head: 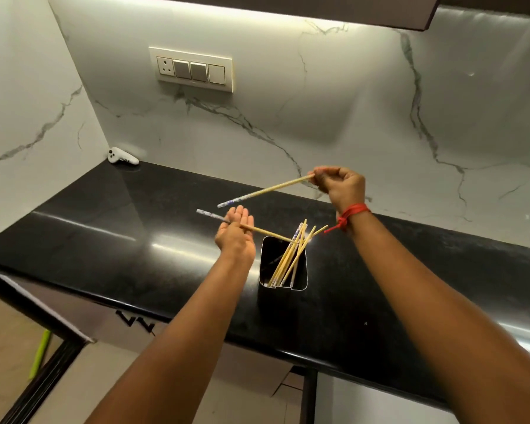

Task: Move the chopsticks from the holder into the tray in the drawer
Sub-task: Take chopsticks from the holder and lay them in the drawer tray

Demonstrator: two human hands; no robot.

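Observation:
A black square holder (pixel 283 296) stands on the dark countertop (pixel 104 240) with several bamboo chopsticks (pixel 291 258) leaning inside it. My right hand (pixel 338 186), a red thread on its wrist, is above and behind the holder, pinching one chopstick (pixel 265 190) by its plain end; the patterned end points left. My left hand (pixel 234 232) is just left of the holder, palm up with fingers extended, and a second chopstick (pixel 257 229) lies across the palm. No drawer or tray is in view.
A white controller (pixel 122 156) lies in the far left corner of the countertop. A switch panel (pixel 191 69) is on the marble wall. Cabinet fronts (pixel 104 313) sit below the counter edge, and a green stick (pixel 40 353) lies on the floor at left.

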